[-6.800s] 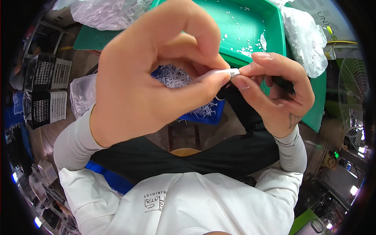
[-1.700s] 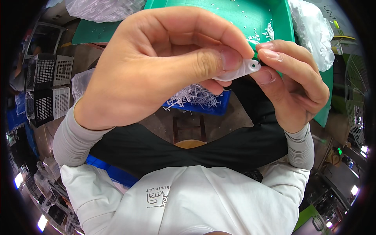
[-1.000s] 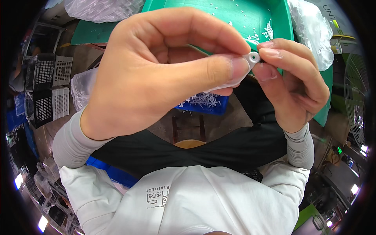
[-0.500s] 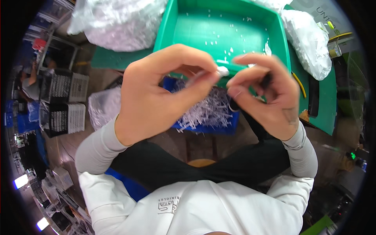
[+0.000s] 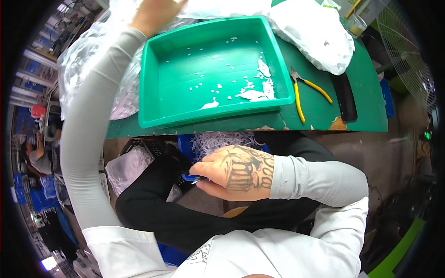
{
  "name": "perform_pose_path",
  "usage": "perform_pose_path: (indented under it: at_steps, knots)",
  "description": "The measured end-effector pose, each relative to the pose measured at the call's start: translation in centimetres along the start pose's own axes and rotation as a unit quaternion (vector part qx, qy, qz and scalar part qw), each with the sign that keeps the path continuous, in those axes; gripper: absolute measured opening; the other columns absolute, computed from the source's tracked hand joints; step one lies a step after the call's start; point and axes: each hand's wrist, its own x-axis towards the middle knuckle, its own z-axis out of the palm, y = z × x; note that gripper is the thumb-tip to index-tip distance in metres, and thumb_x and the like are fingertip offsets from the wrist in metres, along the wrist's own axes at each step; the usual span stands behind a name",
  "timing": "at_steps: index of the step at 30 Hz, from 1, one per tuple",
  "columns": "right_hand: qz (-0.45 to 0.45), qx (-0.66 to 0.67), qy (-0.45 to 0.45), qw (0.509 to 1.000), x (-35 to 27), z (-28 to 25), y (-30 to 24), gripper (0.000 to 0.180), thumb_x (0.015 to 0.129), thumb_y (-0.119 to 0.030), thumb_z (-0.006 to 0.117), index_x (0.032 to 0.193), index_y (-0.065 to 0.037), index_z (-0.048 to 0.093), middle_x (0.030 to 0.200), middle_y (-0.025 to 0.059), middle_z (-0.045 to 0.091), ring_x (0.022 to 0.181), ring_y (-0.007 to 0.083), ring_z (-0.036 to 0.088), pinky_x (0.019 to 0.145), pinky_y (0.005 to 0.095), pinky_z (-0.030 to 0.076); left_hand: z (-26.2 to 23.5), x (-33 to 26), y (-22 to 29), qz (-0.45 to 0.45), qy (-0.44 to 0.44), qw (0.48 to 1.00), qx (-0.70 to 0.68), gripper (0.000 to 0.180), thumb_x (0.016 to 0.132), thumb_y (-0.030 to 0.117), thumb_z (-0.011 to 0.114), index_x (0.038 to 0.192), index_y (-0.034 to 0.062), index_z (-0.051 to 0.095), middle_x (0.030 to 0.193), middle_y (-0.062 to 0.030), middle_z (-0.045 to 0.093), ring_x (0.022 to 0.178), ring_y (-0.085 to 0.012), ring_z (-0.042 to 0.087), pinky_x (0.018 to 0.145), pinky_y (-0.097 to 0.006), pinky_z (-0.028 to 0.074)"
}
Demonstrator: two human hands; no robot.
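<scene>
Left hand (image 5: 155,14) stretched up and away to the clear plastic bag (image 5: 88,60) at the far-left corner of the surface (image 5: 361,111); cut off by the picture's edge, so impossible to tell whether open or closed. Beside it, green tray (image 5: 153,92) scattered with white scraps. Below the surface edge, blue bin of white plastic offcuts (image 5: 222,139). Right hand (image 5: 236,173) low over the lap, fingers pinched shut on a small thin part (image 5: 197,180), barely visible. Likely light, stiff and easily dropped; best held by its ends between fingertips. Further right, yellow-handled cutters (image 5: 303,90) and a black bar (image 5: 346,95).
</scene>
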Motion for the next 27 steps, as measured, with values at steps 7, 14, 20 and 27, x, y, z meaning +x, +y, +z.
perform_pose_path:
  at_steps: [7,14,20,27]
  knots:
    - [-0.061,0.096,0.169,0.979,1.2,-3.3,-1.7,0.018,0.085,-0.012,0.050,0.095,0.001,0.058,0.080,0.0172,0.061,0.075,0.0369,0.061,0.068,0.0457,0.049,11.0,-4.2,11.8,0.011,-0.260,0.939,-0.225,0.017,0.086,0.012,0.065,0.103,0.0094,0.069,0.101,-0.0140,0.070,0.097,-0.0351,0.064,0.087,-0.044,0.051]
    - [0.009,0.114,0.272,0.955,1.5,-4.0,-1.4,0.027,0.092,-0.005,0.056,0.119,-0.004,0.059,0.091,0.0147,0.066,0.076,0.0299,0.064,0.071,0.0368,0.051,1.6,-7.9,10.6,-0.293,-0.215,0.809,-0.462,0.032,0.087,0.011,0.064,0.119,0.0062,0.065,0.087,-0.0037,0.065,0.080,-0.0120,0.061,0.071,-0.027,0.050]
    - [0.048,0.083,0.323,0.941,1.0,-6.5,-0.6,0.031,0.096,-0.002,0.058,0.127,0.000,0.057,0.113,0.0130,0.067,0.088,0.0114,0.062,0.075,0.0237,0.049,-9.9,-12.3,14.7,-0.497,-0.075,0.593,-0.630,0.033,0.092,0.006,0.060,0.125,0.0047,0.056,0.099,-0.0095,0.067,0.088,-0.0148,0.068,0.078,-0.027,0.058]
    - [-0.096,-0.024,0.229,0.968,1.4,-5.6,-0.6,0.034,0.084,0.009,0.070,0.117,0.002,0.066,0.118,0.0191,0.066,0.091,0.0164,0.065,0.077,0.0265,0.052,-13.4,-14.4,17.5,-0.478,0.013,0.591,-0.650,0.020,0.092,0.008,0.063,0.111,0.0026,0.059,0.096,-0.0115,0.069,0.083,-0.0172,0.070,0.075,-0.029,0.060]
